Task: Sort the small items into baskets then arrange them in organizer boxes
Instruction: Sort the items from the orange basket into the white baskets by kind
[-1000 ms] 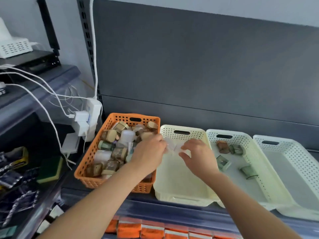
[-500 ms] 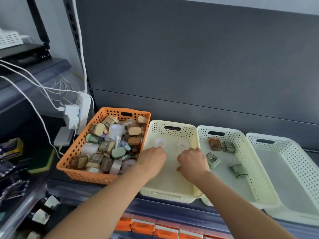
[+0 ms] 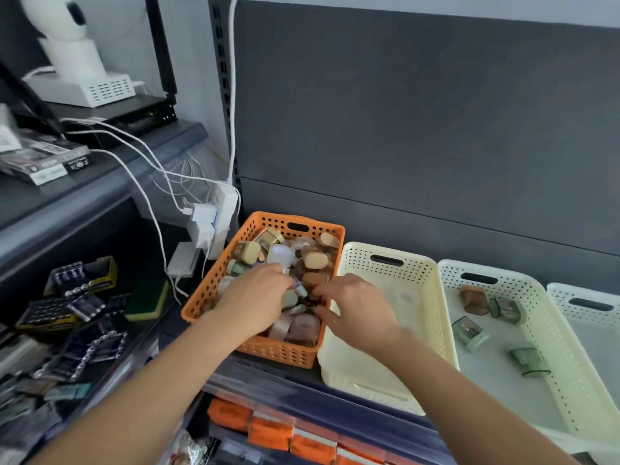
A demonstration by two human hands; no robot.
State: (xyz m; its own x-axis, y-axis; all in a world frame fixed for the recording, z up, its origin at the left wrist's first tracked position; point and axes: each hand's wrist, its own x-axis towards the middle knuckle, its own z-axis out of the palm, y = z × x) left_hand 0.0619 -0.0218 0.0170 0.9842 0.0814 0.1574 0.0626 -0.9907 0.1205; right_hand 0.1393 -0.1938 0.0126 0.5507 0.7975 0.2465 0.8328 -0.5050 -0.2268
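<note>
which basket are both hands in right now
The orange perforated plastic basket, leftmost in the row: the left hand and right hand both reach into its heap of small items. Only the right forearm crosses the pale yellow basket beside it.

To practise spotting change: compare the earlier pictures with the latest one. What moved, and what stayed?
Both hands moved left from the cream basket into the orange basket; the left hand is among its small items, the right hand reaches in. The clear pieces they let go lie in the cream basket. The four items in the next basket stayed put.
</note>
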